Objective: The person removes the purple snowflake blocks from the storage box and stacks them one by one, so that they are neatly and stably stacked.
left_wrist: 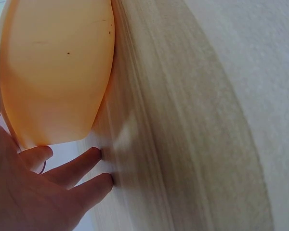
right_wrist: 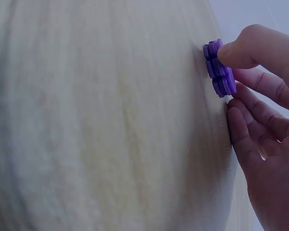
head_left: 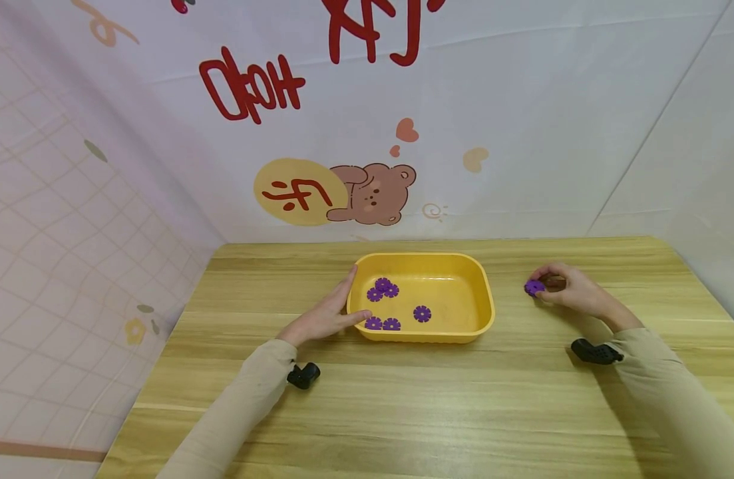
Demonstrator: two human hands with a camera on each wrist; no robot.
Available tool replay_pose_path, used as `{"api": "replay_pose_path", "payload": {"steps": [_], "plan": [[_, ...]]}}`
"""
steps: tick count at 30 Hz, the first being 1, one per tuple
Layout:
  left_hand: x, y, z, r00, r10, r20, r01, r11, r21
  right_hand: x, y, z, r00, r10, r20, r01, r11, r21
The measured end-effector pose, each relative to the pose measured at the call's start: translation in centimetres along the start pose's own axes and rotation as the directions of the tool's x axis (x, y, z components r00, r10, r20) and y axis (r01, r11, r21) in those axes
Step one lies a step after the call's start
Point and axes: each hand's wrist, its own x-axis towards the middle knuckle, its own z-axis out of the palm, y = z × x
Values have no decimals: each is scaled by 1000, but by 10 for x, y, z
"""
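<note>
The yellow plastic basin (head_left: 438, 337) stands on the wooden table, with several purple flower-shaped snowflake discs (head_left: 422, 314) lying in it, mostly toward its left side. My left hand (head_left: 326, 318) lies against the basin's left end. Its thumb reaches over the front rim, while the other fingers (left_wrist: 79, 166) are spread, one touching the wall and others down at the table. To the right of the basin, my right hand (head_left: 573, 291) pinches a small stack of purple snowflake discs (right_wrist: 219, 69) between thumb and fingers, close over the tabletop. Its lower fingers touch the wood.
A wood-grain table (head_left: 402, 406) extends around the basin. Behind it hangs a white cloth wall (head_left: 522, 193) printed with a bear and red characters. Black wrist devices (head_left: 595, 351) sit under both sleeves.
</note>
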Motion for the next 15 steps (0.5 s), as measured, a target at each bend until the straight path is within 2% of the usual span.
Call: {"api": "replay_pose_path", "payload": {"steps": [9, 15], "plan": [[-1, 1, -1, 1000, -12, 0, 12, 1000, 5, 0, -1, 0, 1000, -12, 0, 12, 1000, -24], [-2, 0, 0, 1000, -16, 4, 16, 1000, 18, -1, 2, 1, 999, -40, -10, 40, 999, 9]]}}
